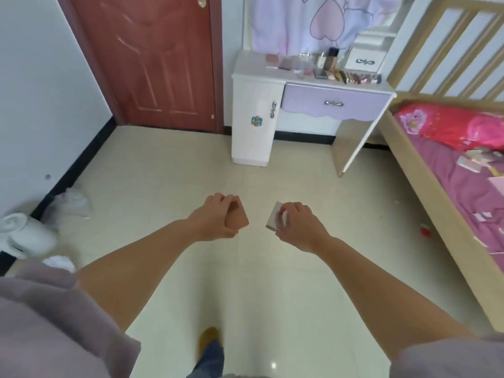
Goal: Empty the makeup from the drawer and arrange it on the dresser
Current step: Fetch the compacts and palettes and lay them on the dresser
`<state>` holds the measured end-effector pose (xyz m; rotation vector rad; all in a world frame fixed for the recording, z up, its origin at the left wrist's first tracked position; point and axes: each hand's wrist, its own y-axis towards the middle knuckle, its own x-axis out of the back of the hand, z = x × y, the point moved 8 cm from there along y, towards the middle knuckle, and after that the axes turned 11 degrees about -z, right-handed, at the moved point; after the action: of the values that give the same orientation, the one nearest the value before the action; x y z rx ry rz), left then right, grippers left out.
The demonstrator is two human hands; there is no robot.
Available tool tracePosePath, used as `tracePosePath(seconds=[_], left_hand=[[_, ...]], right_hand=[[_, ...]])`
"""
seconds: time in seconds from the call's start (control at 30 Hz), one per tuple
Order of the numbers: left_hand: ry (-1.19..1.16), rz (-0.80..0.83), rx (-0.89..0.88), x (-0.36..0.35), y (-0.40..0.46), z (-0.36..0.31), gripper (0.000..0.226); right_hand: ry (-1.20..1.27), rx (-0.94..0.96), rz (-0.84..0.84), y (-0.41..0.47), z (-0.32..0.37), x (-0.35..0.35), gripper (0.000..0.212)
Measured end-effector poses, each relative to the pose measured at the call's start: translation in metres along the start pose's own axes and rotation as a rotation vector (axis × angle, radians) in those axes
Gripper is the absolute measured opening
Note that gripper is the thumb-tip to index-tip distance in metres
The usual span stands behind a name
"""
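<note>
My left hand [215,218] grips a flat brown square compact [240,218] out in front of me over the floor. In my right hand [298,227] is a flat white-grey square palette [274,221]. Both hands hover well short of the white dresser [256,75] that stands against the far wall. Its purple drawer [335,103] is shut. Several makeup items [351,76] lie in a row on the dresser top, with a few palettes [285,64] and bottles [328,60] behind them.
A red-brown door [152,58] stands left of the dresser. A wooden bed [425,170] with a pink sheet and several small items on it [474,159] fills the right side. White bags and a white bin [27,236] sit at the left wall. Tiled floor lies between.
</note>
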<state>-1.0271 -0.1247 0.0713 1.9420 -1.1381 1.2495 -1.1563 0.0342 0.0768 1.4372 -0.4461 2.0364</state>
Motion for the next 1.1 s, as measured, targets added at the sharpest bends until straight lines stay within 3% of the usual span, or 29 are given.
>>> tracePosePath(seconds=[0.2, 0.5, 0.73, 1.1], left_hand=[[0.051, 0.008, -0.029, 0.039, 0.14, 0.05, 0.085], [0.042, -0.006, -0.09, 0.027, 0.393, 0.049, 0.085], [0.004, -0.028, -0.066, 0.039, 0.586, 0.041, 0.088], [0.001, 0.07, -0.113, 0.019, 0.848, 0.11, 0.09]], right_hand=[[-0.001, 0.011, -0.012, 0.146, 0.008, 0.003, 0.051], [-0.034, -0.033, -0.056, 0.364, -0.092, 0.017, 0.051], [-0.055, -0.023, 0.008, 0.545, -0.161, 0.038, 0.049], [-0.039, -0.068, 0.009, 0.808, -0.208, 0.003, 0.045]])
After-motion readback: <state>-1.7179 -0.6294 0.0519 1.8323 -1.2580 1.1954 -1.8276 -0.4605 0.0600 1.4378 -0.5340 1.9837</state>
